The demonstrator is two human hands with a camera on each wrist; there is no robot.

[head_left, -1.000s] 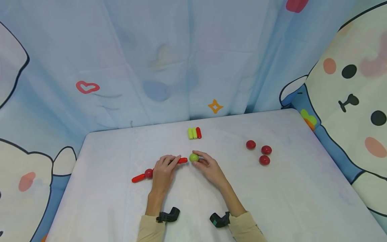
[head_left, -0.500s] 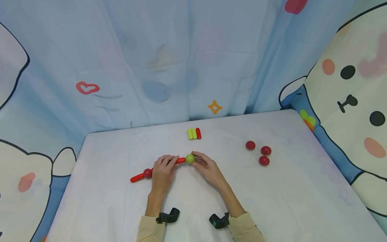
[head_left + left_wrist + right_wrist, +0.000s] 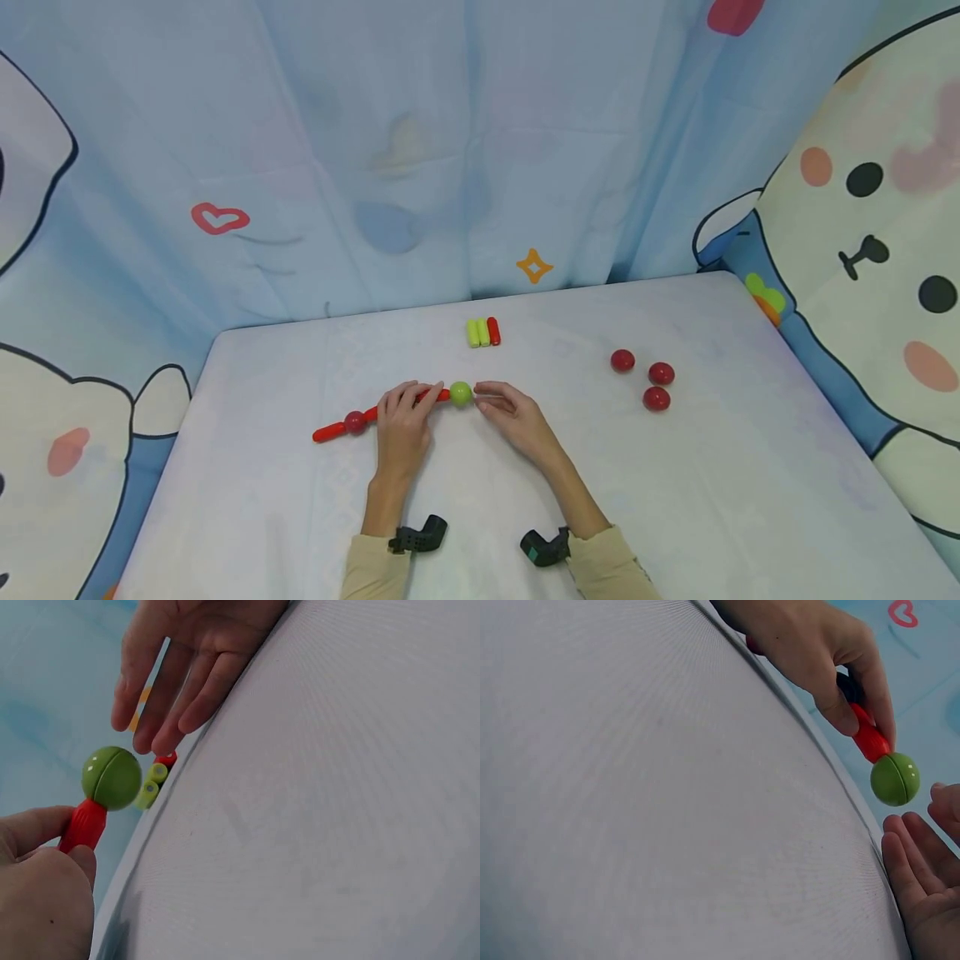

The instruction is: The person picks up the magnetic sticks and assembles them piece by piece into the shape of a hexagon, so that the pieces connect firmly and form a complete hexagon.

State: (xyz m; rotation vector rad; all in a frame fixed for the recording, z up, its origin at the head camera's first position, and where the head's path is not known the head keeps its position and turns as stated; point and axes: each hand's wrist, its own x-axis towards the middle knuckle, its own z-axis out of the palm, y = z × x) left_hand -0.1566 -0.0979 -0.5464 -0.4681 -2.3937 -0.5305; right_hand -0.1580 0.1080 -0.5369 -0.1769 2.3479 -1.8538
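Note:
My left hand (image 3: 402, 429) pinches a red rod (image 3: 82, 827) between thumb and fingers. On the rod's right end sits a glossy green ball (image 3: 461, 393) with a seam round it. Leftward the chain runs through a red ball (image 3: 355, 422) to another red rod (image 3: 328, 432); its middle is hidden under the left hand. A dark round piece (image 3: 848, 687) shows between the left fingers in the right wrist view. Just right of the green ball, my right hand (image 3: 523, 423) has its fingers extended, holding nothing and slightly apart from the ball.
Two yellow-green rods (image 3: 477, 333) and a red rod (image 3: 493, 331) lie side by side near the table's back edge. Three loose red balls (image 3: 656, 399) rest on the right side of the white table (image 3: 750, 483). A blue printed curtain (image 3: 420, 150) hangs behind.
The green ball, earlier in the right fingers and apart from the rod, is now on the rod's end. The right hand has let go of it. The chain has shifted left.

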